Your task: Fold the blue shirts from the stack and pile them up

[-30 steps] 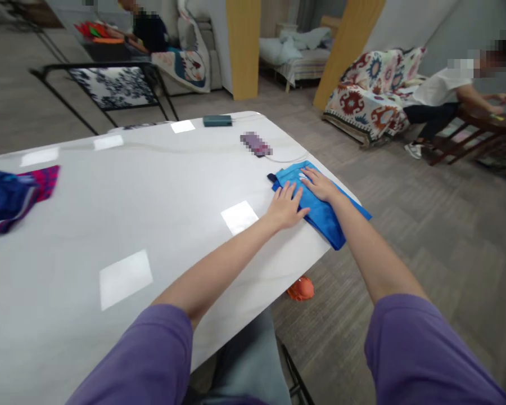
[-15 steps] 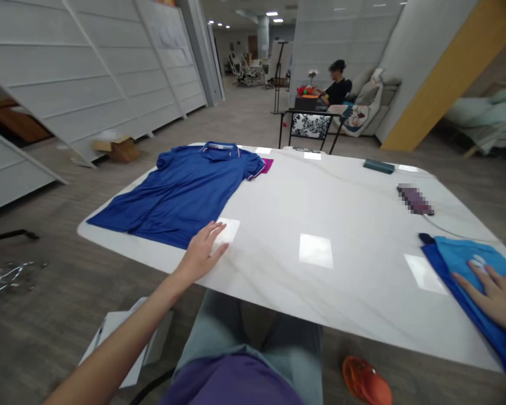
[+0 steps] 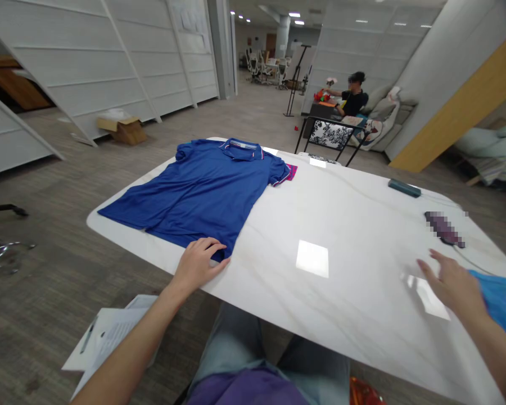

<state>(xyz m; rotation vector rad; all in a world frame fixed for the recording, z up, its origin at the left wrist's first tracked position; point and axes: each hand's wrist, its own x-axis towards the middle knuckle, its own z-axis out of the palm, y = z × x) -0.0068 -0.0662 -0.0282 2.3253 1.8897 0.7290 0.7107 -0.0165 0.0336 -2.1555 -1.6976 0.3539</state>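
A dark blue polo shirt (image 3: 202, 194) lies spread flat on the left part of the white table (image 3: 329, 281). My left hand (image 3: 198, 264) rests at the shirt's near hem corner, its fingers curled onto the cloth edge. My right hand (image 3: 451, 281) hovers over the table at the right with its fingers stretched out, holding nothing. Just right of it lies a folded light blue garment (image 3: 504, 306), partly cut off by the frame edge.
A teal case (image 3: 405, 188) and a blurred dark object (image 3: 444, 228) with a cable lie at the table's far right. Papers with a pen (image 3: 105, 337) lie on the floor at the left. A person sits at a small table (image 3: 331, 132) beyond. A cardboard box (image 3: 122, 128) stands by the wall.
My left hand moved from the bare tabletop onto the blue polo's hem corner. My right hand lifted off the folded light blue garment and shifted left. The view turned slightly left.
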